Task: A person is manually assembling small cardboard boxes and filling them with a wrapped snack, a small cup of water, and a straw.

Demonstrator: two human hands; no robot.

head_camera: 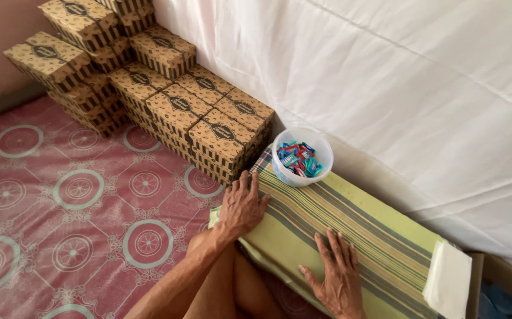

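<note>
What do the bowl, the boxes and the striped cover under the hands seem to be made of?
Bowl: probably clear, slightly frosted plastic; the coloured wrapped sweets show through its wall.
Boxes: likely printed cardboard, matte brown with stripes and sharp folded edges.
Striped cover: woven cloth, matte green with thin lines; it bends softly over the edge. Left hand and right hand lie flat on it.

Matt woven striped cloth (350,227) is lying under both hands; the tub (302,157) is looking like translucent smooth plastic, the printed boxes (209,118) matt cardboard, the wrappers (298,158) glossy.
</note>
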